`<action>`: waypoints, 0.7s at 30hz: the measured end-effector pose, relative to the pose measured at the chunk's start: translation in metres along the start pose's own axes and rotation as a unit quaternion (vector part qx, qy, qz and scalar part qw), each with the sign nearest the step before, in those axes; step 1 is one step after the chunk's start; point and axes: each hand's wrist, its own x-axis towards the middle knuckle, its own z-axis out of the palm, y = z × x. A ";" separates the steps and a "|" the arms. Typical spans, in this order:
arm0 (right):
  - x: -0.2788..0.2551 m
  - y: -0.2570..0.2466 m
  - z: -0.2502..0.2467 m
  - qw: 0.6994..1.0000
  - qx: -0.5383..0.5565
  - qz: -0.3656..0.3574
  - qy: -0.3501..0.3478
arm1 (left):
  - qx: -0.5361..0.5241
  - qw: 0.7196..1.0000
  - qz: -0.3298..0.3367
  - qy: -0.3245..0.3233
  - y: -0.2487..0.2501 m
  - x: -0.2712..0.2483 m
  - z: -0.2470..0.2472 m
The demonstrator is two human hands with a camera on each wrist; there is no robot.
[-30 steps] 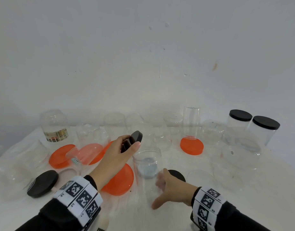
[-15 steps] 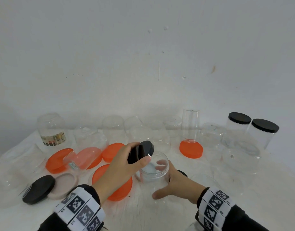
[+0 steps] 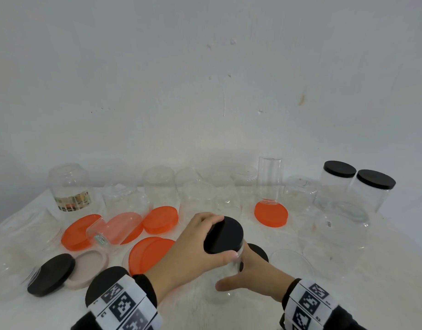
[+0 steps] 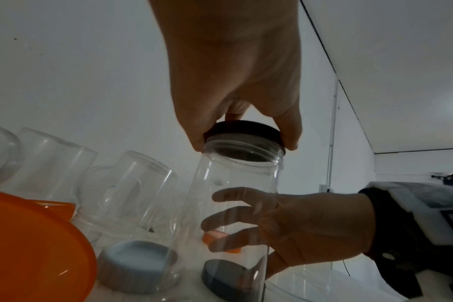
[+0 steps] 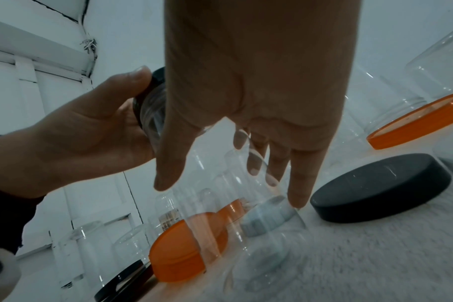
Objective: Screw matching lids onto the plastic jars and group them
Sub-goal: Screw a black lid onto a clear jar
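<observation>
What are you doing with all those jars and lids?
A person is closing up clear plastic jars. The left hand grips a black lid and is setting it on the mouth of a clear jar, which the right hand holds steady on the table. It isn't clear yet whether the lid is screwed tight. Two capped jars stand together at the far right; many open jars and loose orange lids wait.

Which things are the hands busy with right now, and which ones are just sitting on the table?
In use now:
- black lid, gripped by the left hand on the jar's mouth
- clear jar, held by the right hand

Just lying about:
- two capped jars, far right
- loose orange lids
- loose black lid
- open clear jars at the back
</observation>
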 end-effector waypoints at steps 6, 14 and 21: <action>0.001 0.000 0.000 1.000 -0.004 0.002 -0.002 | 0.005 1.000 -0.002 -0.002 0.002 -0.001 0.002; 0.003 0.001 0.000 1.000 -0.016 0.006 -0.008 | 0.000 1.000 0.003 0.000 -0.002 0.001 0.004; -0.008 -0.006 -0.012 0.997 -0.062 0.030 -0.027 | -0.094 0.995 -0.037 0.000 -0.021 -0.006 0.010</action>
